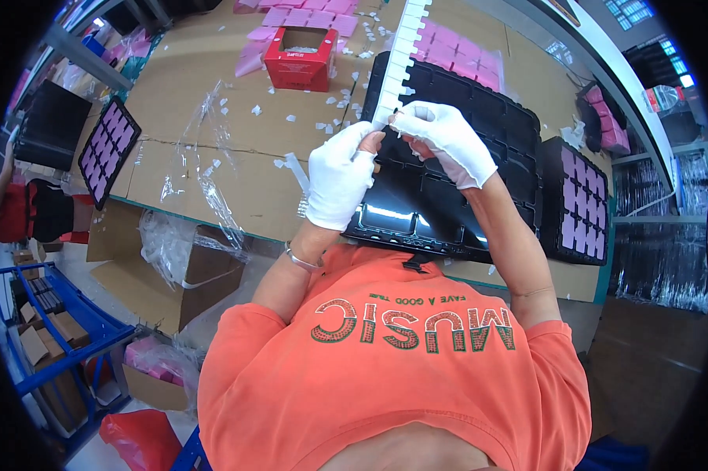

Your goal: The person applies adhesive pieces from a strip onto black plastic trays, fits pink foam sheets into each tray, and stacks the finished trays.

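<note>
Both my hands wear white gloves with some fingertips bare, and they meet over the near left part of a black compartment tray (452, 212). My left hand (341, 177) is closed in a pinch at the lower end of a long white strip with notched edges (402, 59). That strip runs away from me across the tray's left side. Close beside it, my right hand (446, 141) is pinched too, its fingertips almost touching the left ones. Whatever is between the right fingertips is too small to make out. A short translucent strip (297, 174) lies beside my left glove.
A red open box (300, 59) stands on the cardboard-covered table (166, 102) among scattered white paper bits. Pink pieces (456, 55) lie beyond the tray. Trays with pink pieces stand at right (582, 200) and left (109, 153). Another person (32, 210) is at far left.
</note>
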Action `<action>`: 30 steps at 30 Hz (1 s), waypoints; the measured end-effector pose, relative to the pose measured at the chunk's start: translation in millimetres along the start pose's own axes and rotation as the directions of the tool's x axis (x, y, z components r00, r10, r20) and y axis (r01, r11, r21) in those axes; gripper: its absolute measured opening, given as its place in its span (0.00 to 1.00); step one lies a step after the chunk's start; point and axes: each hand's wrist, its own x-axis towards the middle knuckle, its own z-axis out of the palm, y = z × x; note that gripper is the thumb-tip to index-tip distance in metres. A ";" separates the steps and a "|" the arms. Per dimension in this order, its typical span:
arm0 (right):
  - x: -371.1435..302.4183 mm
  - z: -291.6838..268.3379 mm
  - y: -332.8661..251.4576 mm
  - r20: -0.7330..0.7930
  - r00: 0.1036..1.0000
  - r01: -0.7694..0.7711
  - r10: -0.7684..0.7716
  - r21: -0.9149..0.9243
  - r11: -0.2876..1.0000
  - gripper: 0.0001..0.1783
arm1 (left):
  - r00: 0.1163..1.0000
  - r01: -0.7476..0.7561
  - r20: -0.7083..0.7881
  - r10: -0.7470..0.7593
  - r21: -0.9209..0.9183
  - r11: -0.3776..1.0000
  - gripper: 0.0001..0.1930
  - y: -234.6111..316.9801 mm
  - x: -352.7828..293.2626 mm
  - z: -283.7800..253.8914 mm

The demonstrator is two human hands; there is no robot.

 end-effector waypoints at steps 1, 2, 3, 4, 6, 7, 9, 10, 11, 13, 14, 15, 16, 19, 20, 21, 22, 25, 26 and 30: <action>-6.4 0.5 -4.8 -0.012 1.000 -0.003 0.003 0.020 1.000 0.16 | 0.989 -0.135 -0.040 0.143 0.150 0.979 0.10 -7.9 -1.0 2.1; -7.7 -1.9 -3.1 -0.017 1.000 -0.002 0.002 0.021 1.000 0.16 | 0.956 -0.258 -0.059 0.289 0.301 0.918 0.09 -9.0 -0.1 2.7; -9.3 -5.9 0.4 -0.008 1.000 -0.014 0.015 0.072 0.997 0.15 | 0.955 -0.261 -0.056 0.290 0.299 0.918 0.09 -8.1 -0.3 1.9; -11.3 -9.3 3.0 0.001 1.000 -0.029 0.029 0.122 0.992 0.14 | 0.937 -0.296 -0.039 0.347 0.435 0.850 0.08 -5.2 -0.4 0.3; -22.2 -10.1 -4.3 0.023 0.999 -0.036 0.034 0.129 0.991 0.13 | 0.920 -0.315 -0.017 0.391 0.560 0.766 0.08 -8.7 0.2 -2.6; -26.2 -10.6 -6.4 0.045 0.998 -0.043 0.038 0.137 0.990 0.12 | 0.903 -0.333 -0.098 0.417 0.455 0.826 0.08 -17.5 5.7 -2.3; -29.1 -16.4 2.1 0.122 0.989 -0.076 0.083 -0.057 0.995 0.12 | 0.912 -0.308 -0.193 0.363 0.265 0.914 0.08 -20.7 12.9 -3.9; -31.7 -17.5 6.9 0.189 0.974 -0.079 0.129 -0.249 0.965 0.11 | 0.988 -0.030 -0.149 0.028 -0.011 0.999 0.09 -9.6 10.0 -5.4; -37.5 -11.1 5.0 0.216 0.962 -0.085 0.168 -0.350 0.933 0.13 | 0.990 0.088 -0.098 -0.100 -0.117 0.989 0.10 -6.6 10.3 -8.5; -39.8 -4.4 27.7 0.231 0.973 0.162 -0.008 -0.657 0.736 0.16 | 0.980 0.199 0.019 -0.200 -0.226 0.954 0.14 -1.2 17.3 -12.7; -38.9 2.7 30.7 0.222 0.972 0.227 -0.075 -0.817 0.529 0.16 | 0.978 0.208 0.020 -0.209 -0.225 0.952 0.14 -1.6 19.2 -12.9; -43.2 8.8 26.5 0.229 0.965 0.261 -0.125 -0.865 0.428 0.14 | 0.970 0.241 0.038 -0.239 -0.261 0.935 0.14 -2.4 20.3 -12.7; -46.5 8.9 25.5 0.230 0.966 0.259 -0.119 -0.864 0.431 0.14 | 0.962 0.272 0.057 -0.267 -0.296 0.916 0.14 -2.6 20.8 -12.7; -56.5 5.5 27.2 0.187 0.917 0.281 -0.352 -0.930 0.237 0.09 | 0.965 0.262 0.067 -0.255 -0.334 0.905 0.14 0.3 18.0 -13.5; -61.8 6.8 26.1 0.188 0.916 0.282 -0.354 -0.930 0.236 0.09 | 0.966 0.259 0.084 -0.245 -0.380 0.888 0.14 1.2 16.4 -13.4; -67.0 8.2 23.5 0.303 0.883 0.384 -0.360 -0.906 0.180 0.10 | 0.967 0.255 0.082 -0.243 -0.380 0.889 0.14 2.6 14.9 -13.2; -71.0 9.5 21.6 0.413 0.836 0.481 -0.360 -0.868 0.122 0.12 | 0.961 0.275 0.090 -0.260 -0.389 0.879 0.14 4.3 13.2 -13.3; -74.6 11.0 39.5 0.428 0.837 0.473 -0.341 -0.879 0.058 0.14 | 0.947 0.320 0.153 -0.281 -0.410 0.854 0.15 9.6 14.8 -11.3; -77.0 7.8 39.5 0.411 0.844 0.452 -0.345 -0.891 0.044 0.14 | 0.932 0.363 0.189 -0.311 -0.421 0.831 0.15 10.8 11.7 -11.4; -47.7 -16.6 28.4 0.150 0.827 0.405 -0.541 -0.827 0.390 0.12 | 0.908 0.415 0.264 -0.324 -0.476 0.775 0.15 19.3 7.6 -9.0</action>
